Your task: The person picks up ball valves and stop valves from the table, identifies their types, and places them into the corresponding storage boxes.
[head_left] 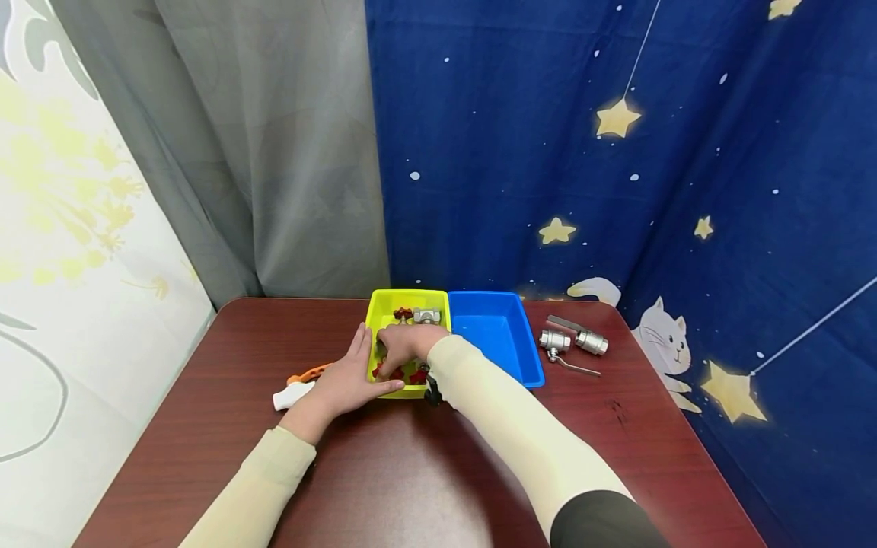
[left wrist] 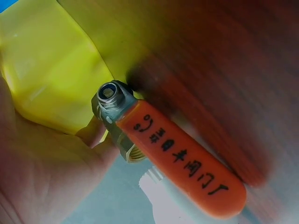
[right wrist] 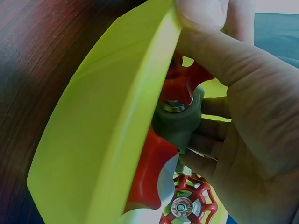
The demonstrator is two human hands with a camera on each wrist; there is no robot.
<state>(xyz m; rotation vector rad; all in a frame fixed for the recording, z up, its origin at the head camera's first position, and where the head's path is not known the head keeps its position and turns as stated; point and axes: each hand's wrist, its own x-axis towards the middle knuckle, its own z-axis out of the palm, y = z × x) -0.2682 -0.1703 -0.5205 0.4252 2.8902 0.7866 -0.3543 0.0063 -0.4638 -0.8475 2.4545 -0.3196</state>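
Cream sleeves (head_left: 256,479) are seen nearest; beyond, a yellow plastic tray (right wrist: 103,126) is best steadied by the straight-fingered left hand (head_left: 346,383). Inside, a grey, red-handled metal valve (right wrist: 175,123) is gripped by the right hand (head_left: 407,342), its fingers curled, ideally clear of the red spoked handwheel (right wrist: 181,207).

The right hand (right wrist: 261,126) grips a grey-green valve (right wrist: 174,125) inside the yellow bin (right wrist: 98,121), where 3 red handles (right wrist: 148,177) show.

Right hand (right wrist: 261,116): fingertips hidden, seemingly behind grey valve (right wrist: 177,123); valve itself partly behind yellow bin (right wrist: 100,121) wall
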